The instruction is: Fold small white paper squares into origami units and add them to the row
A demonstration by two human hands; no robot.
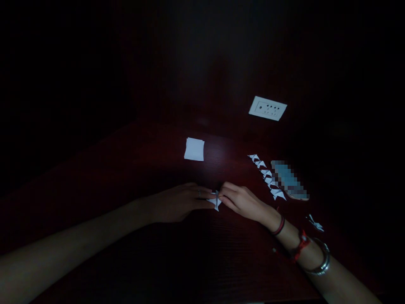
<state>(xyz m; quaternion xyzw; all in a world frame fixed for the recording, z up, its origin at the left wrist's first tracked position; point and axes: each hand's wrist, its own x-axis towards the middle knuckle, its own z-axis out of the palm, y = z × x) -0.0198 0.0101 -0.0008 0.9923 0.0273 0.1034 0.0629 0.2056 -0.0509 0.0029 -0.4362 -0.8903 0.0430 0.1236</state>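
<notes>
A small white folded paper (216, 202) with pointed corners lies between my hands at the table's middle. My left hand (185, 202), with a ring on one finger, holds its left side; the fingers are nearly straight and their tips rest on the paper. From the other side my right hand (240, 199) pinches the paper's edge, its fingers curled together. The exact finger contact is hard to make out in the dim light. Beyond the hands sits a stack of square white paper sheets (194, 149).
Several folded paper pieces (266, 173) form a slanting row at the right, beside a phone (289, 179) with a blurred screen. Another small white paper piece (315, 223) lies near my right wrist. A socket panel (268, 108) is behind the dark red table (152, 156).
</notes>
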